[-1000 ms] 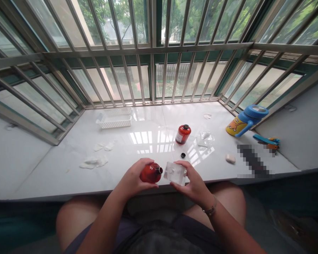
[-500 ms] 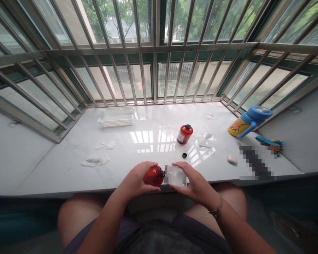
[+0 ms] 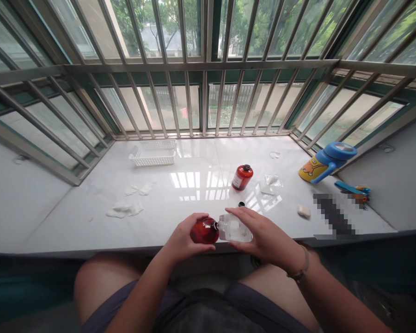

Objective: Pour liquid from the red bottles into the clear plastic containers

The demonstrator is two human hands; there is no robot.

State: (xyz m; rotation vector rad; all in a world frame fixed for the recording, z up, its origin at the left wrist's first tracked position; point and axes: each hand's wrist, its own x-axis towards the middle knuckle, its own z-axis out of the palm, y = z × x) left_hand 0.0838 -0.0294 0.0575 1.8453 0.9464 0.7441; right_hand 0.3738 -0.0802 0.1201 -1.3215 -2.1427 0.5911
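Observation:
My left hand point(image 3: 183, 238) is wrapped round a red-brown bottle point(image 3: 204, 231) that lies on its side, mouth to the right. My right hand point(image 3: 263, 233) grips a small clear container point(image 3: 234, 228) tipped so its neck meets the red bottle's mouth. Both are held just over the near edge of the white sill point(image 3: 201, 180). A small black cap point(image 3: 241, 204) lies on the sill just beyond my hands. A second red-brown bottle point(image 3: 242, 177) with a black cap stands upright farther back.
A white slotted basket point(image 3: 153, 155) sits at the back left. White cotton pads point(image 3: 125, 209) lie at left. A clear plastic piece point(image 3: 271, 182), a small white lump point(image 3: 303, 211), a blue and yellow cup point(image 3: 324, 162) and blue-orange tool point(image 3: 351, 188) lie at right. Window bars close the back.
The clear container has tilted from facing the red bottle's mouth to touching it neck to neck. My right hand has rotated further over it, and both hands drifted slightly right.

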